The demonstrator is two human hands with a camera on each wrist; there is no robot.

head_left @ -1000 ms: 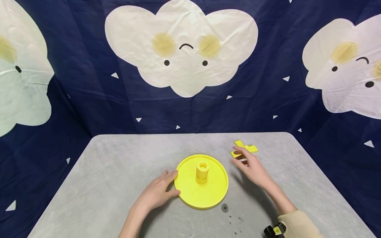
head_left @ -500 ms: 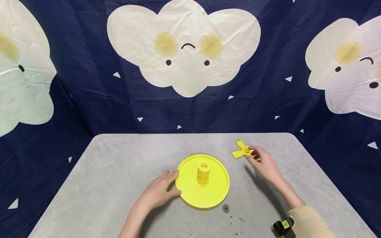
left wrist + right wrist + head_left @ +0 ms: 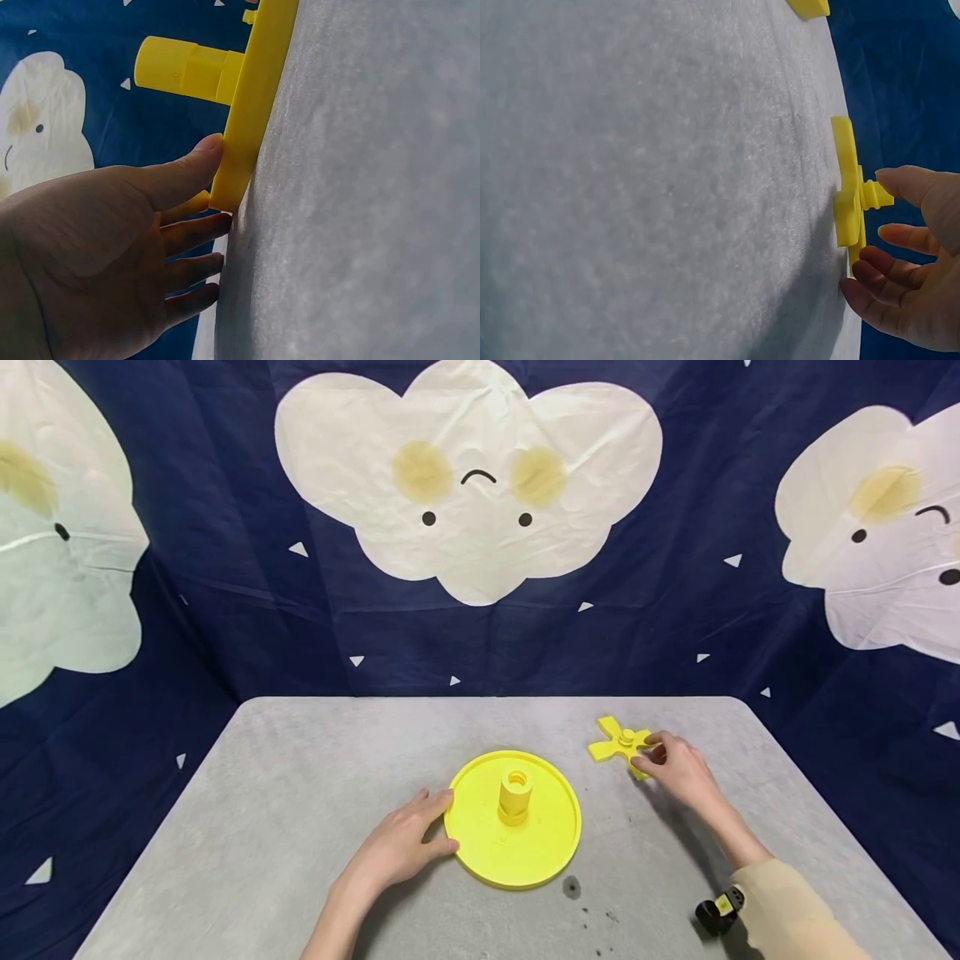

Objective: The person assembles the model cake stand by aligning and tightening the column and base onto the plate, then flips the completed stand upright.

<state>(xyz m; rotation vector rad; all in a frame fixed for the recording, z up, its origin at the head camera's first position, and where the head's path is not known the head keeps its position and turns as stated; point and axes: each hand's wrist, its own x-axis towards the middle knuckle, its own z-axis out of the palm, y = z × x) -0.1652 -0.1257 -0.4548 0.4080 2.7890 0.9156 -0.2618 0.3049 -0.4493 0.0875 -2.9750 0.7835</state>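
A round yellow tray point(image 3: 480, 860) with a low rim and an upright hollow post point(image 3: 515, 792) at its centre lies on the table. My left hand point(image 3: 405, 839) rests against its left side. In the left wrist view the thumb point(image 3: 206, 150) touches the rim and the other fingers stretch out below it. Farther back to the right lies a flat yellow cross-shaped piece point(image 3: 609, 748) with a threaded stud point(image 3: 876, 195) sticking up. Over its right-hand arms is my right hand point(image 3: 681, 770), thumb and fingers apart and loosely bent, fingertips close to the piece.
The grey table point(image 3: 315, 760) reaches back to a dark blue curtain point(image 3: 225, 635) printed with white clouds. Dark stains point(image 3: 572, 887) mark the surface in front of the tray. A black device point(image 3: 718, 912) is at my right sleeve.
My right hand has moved rightward across the cross-shaped piece, from its left arm past the stud to the right arms. The piece has turned a little. My left hand stays at the tray.
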